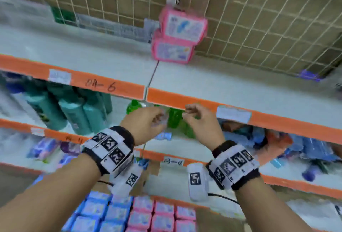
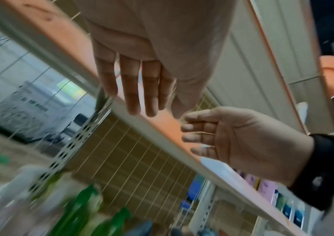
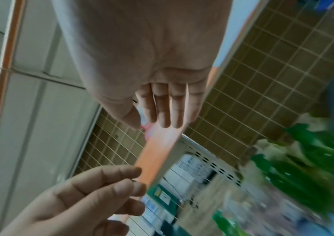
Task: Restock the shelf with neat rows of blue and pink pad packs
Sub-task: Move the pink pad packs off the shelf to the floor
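Note:
Two pink pad packs stand one behind the other at the back of the white upper shelf [image 1: 96,52], the far pack [image 1: 183,26] against the wire grid and the near pack [image 1: 172,51] in front of it. Below the shelf's orange front edge, my left hand [image 1: 157,120] and right hand [image 1: 190,115] hang close together, fingers loosely curled, holding nothing. The left wrist view shows my left hand's fingers [image 2: 135,89] straight and empty. In the right wrist view the right hand's fingers [image 3: 166,108] are empty too. Blue packs [image 1: 96,211] and pink packs [image 1: 162,215] lie in rows at the bottom.
Green bottles [image 1: 174,118] and teal bottles [image 1: 77,113] stand on the shelf under the upper one, just behind my hands. Blue and orange packages [image 1: 259,139] fill that shelf to the right. A wire grid [image 1: 259,18] backs the upper shelf.

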Demonstrator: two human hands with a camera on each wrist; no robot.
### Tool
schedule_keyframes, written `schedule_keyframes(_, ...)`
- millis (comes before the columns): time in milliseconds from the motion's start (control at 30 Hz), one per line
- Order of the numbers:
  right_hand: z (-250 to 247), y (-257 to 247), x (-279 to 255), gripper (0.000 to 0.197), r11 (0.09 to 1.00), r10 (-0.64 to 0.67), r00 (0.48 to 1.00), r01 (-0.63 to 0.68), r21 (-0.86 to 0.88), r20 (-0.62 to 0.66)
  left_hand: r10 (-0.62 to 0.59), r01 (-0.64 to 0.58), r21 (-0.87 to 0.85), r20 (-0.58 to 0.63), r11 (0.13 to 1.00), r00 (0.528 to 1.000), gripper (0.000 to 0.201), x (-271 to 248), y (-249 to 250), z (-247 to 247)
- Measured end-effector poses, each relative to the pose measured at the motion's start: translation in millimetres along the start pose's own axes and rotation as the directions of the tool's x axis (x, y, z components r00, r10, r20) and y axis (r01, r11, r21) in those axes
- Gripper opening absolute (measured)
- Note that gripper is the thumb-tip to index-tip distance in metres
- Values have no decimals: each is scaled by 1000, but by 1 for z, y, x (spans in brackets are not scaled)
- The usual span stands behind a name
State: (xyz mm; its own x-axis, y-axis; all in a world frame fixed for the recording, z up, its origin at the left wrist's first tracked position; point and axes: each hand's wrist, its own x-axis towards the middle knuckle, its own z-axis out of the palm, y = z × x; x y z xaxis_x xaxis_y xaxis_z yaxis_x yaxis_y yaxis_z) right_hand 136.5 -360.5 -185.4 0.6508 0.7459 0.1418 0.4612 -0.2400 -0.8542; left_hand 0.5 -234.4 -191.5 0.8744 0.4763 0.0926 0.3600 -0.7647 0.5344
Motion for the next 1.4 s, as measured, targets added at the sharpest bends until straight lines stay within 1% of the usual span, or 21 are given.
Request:
schedule_keyframes(67, -11, -11, 24, 14, 997, -77, 990, 77, -4, -117, 27, -29, -16, -98, 999, 995, 26, 22, 15, -21)
schedule_keyframes(133, -20, -12, 46, 15, 995, -87, 977, 75, -65, -193, 16, -15, 6, -198, 1000, 980, 32, 49, 25, -36)
schedule_keyframes(200, -27, -5, 62, 22, 989, -63, 979, 36, -140, -193, -29, 42, 52, -229, 998, 973, 44, 77, 34, -48)
schedule_keyframes(267, -29, 5, 74, 27, 973, -43, 988, 7, -233, -148, -59, 89, 120, -234, 989, 971, 55, 108, 39, -56)
schedule_keyframes(333, -29, 11, 84, 31, 965, -24, 988, -17, -262, -152, -88, 127, 119, -287, 985, 954, 59, 138, 42, -65)
schedule_keyframes(467, -28, 9, 104, 46, 981, 81, 981, -110, -163, -175, -221, 240, -5, -410, 971, 885, 70, 188, 45, -81)
schedule_keyframes(533, -26, 8, 110, 49, 975, 102, 981, -132, -176, -167, -310, 316, -66, -459, 946, 833, 85, 208, 43, -90)
schedule_keyframes(600, -23, 7, 109, 50, 962, 81, 983, -121, -247, -165, -419, 368, -202, -435, 908, 797, 97, 224, 41, -98)
schedule_keyframes(667, -21, 10, 109, 49, 967, 82, 977, -126, -222, -198, -518, 406, -350, -339, 844, 785, 101, 239, 38, -104)
schedule_keyframes(733, -23, 11, 110, 48, 981, 110, 968, -143, -133, -227, -551, 358, -541, -250, 761, 796, 97, 253, 33, -104)
schedule_keyframes(800, -24, 10, 110, 46, 984, 126, 966, -150, -93, -224, -534, 307, -644, -189, 701, 824, 85, 261, 29, -103)
schedule_keyframes(900, -28, 8, 112, 47, 984, 169, 974, -177, -37, -151, -502, 274, -699, -139, 661, 854, 69, 270, 20, -101)
schedule_keyframes(967, -40, 3, 128, 51, 972, 223, 966, -210, 104, -133, -460, 257, -719, -97, 645, 883, 63, 272, 14, -100)
schedule_keyframes(1000, -49, -4, 140, 58, 959, 247, 959, -223, 174, -136, -416, 244, -726, -63, 643, 907, 61, 273, 12, -100)
schedule_keyframes(1067, -64, -22, 173, 82, 931, 296, 946, -256, 259, -130, -340, 225, -718, -18, 659, 940, 72, 274, 9, -98)
schedule_keyframes(1100, -69, -34, 192, 93, 923, 307, 946, -269, 274, -105, -339, 221, -721, -21, 656, 940, 81, 276, 8, -97)
schedule_keyframes(1133, -71, -43, 210, 98, 919, 292, 955, -265, 292, -51, -348, 220, -735, -23, 642, 937, 90, 278, 7, -96)
schedule_keyframes(1167, -70, -51, 229, 91, 911, 249, 968, -242, 333, 20, -366, 224, -744, -29, 629, 930, 98, 280, 7, -95)
schedule_keyframes(1233, -61, -59, 259, 64, 880, 180, 977, -212, 426, 115, -388, 220, -760, -46, 612, 920, 107, 283, 4, -93)
schedule_keyframes(1333, -52, -50, 284, 34, 843, 161, 977, -210, 495, 139, -374, 196, -780, -52, 595, 926, 100, 285, -3, -88)
schedule_keyframes(1400, -52, -41, 289, 27, 835, 150, 971, -224, 502, 183, -383, 208, -759, -58, 617, 922, 104, 286, -7, -87)
